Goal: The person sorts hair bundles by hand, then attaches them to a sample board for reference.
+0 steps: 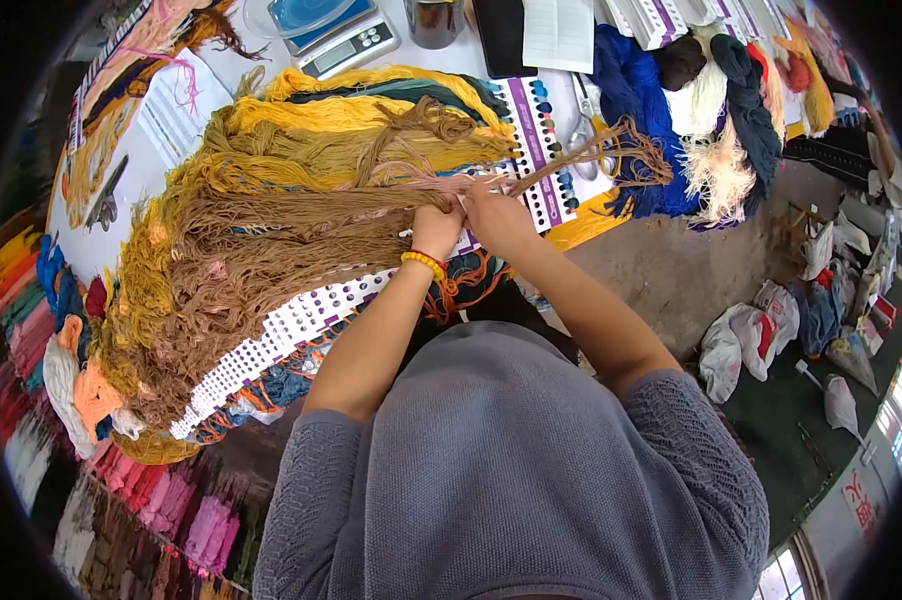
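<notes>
Both hands at near edge of table (81, 250), close together at right end of brown threads (291, 225). Left hand (436, 230), yellow-red bracelet (423, 264) on wrist, fingers curled closed on brown threads. Right hand (499, 218) just beside it, fingers bent over the strands next to purple-striped card (534, 140); fingertips partly hidden, can't tell if closed. Brown threads fan out left across table, loose tail past the card to the right. Yellow threads (351, 112) on far side of the brown; white punched card (296, 318) along near side. Far side: scale (346, 48), dark cup (434, 24), black flat item (499, 38), open booklet (558, 35). Right: scissors (583, 135), blue threads (631, 90). Far left: printed sheet (183, 108)
</notes>
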